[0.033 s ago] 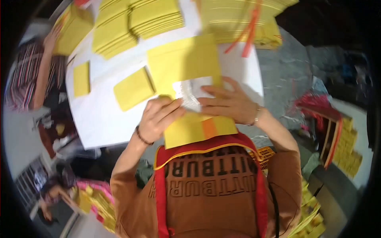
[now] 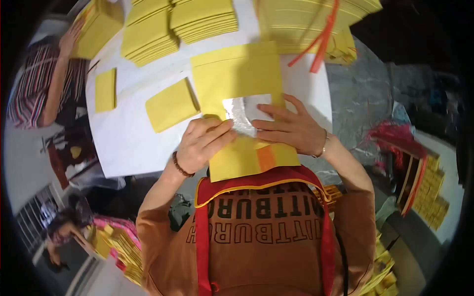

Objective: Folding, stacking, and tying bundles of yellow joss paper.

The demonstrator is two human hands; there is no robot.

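A large yellow padded envelope (image 2: 237, 69) lies before me on the white table, its near end reaching my apron. On its middle is a patch, half white and half shiny silver (image 2: 240, 118); I cannot tell whether it is a label or a lining. At the patch's left edge my left hand (image 2: 203, 143) is closed, fingers curled and pressed together; its thumb and whatever it grips are hidden. From the right, my right hand (image 2: 294, 126) lies over the white part, fingers stretched and apart. An orange strip (image 2: 266, 157) marks the envelope's near part.
Stacks of yellow envelopes (image 2: 205, 22) stand at the table's (image 2: 128, 153) far side, with a red ribbon (image 2: 323, 42) over the right one. Two smaller yellow pieces (image 2: 173, 105) lie left. A person in a striped top (image 2: 49, 79) handles a yellow stack at far left.
The whole view has shifted slightly, moving the table and envelope a little to the right. Both hands stay at the same places on the envelope.
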